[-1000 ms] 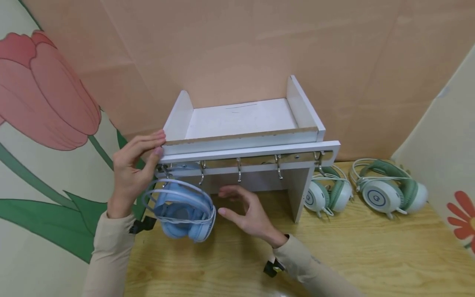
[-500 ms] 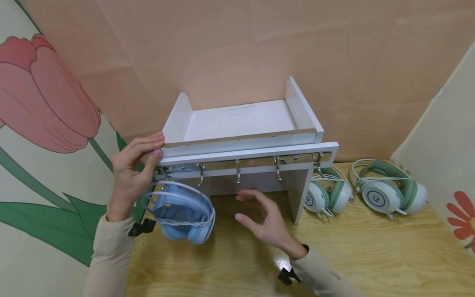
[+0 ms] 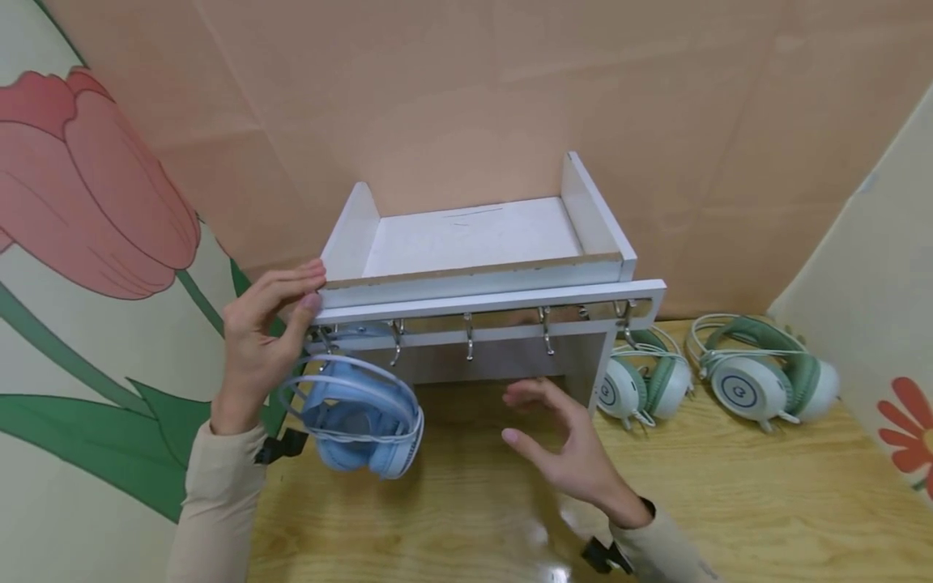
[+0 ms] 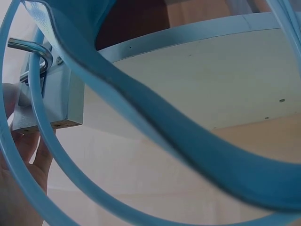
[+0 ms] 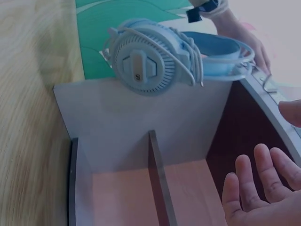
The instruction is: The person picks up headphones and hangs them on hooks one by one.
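Observation:
Light blue headphones [image 3: 364,413], their cable wrapped around them, hang from the leftmost metal hook [image 4: 35,49] of a white shelf [image 3: 474,286]. My left hand [image 3: 266,340] grips the shelf's left end, thumb at the front board and fingers farther back. The left wrist view shows the blue headband [image 4: 141,103] passing close to the camera, with part of the left hand [image 4: 26,179] behind the bands. Right of the headphones, my right hand [image 3: 564,445] is in the air below the hook row, thumb and fingers spread apart and holding nothing.
Several more hooks [image 3: 469,336] line the shelf's front board. Two white-and-green headphones [image 3: 645,376] [image 3: 765,376] lie on the wooden table [image 3: 765,502] to the right. Below the board, the shelf has an inner divider [image 5: 160,179]. A tulip-painted wall [image 3: 124,186] stands close on the left.
My right hand has drawn away from the blue headphones, moving right and slightly down. The left hand stays on the shelf's end, and the headphones hang almost unmoved.

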